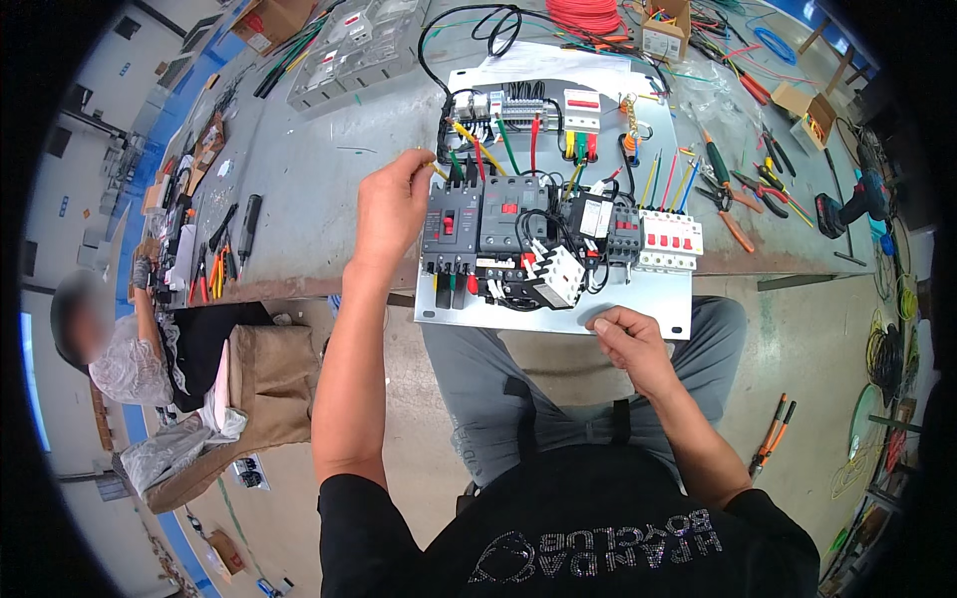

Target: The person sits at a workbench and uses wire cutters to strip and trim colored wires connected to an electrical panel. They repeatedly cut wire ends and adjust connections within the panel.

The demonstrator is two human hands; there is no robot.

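A grey metal mounting plate [638,299] lies on the workbench edge, carrying dark circuit breakers [451,227], a white contactor [558,276], white breakers with red switches [670,239] and coloured wires. My left hand [391,204] is at the plate's upper left, fingers pinched on a yellow wire [469,142] that runs up to the terminal block [518,108]. My right hand [626,334] rests at the plate's front edge, fingers curled, thumb on the metal.
Pliers and screwdrivers [733,189] lie right of the plate, a cordless drill [847,207] farther right. A red wire coil [583,14] and cardboard boxes [666,30] sit at the back. A seated person [150,349] works at my left. Orange pliers [773,434] lie on the floor.
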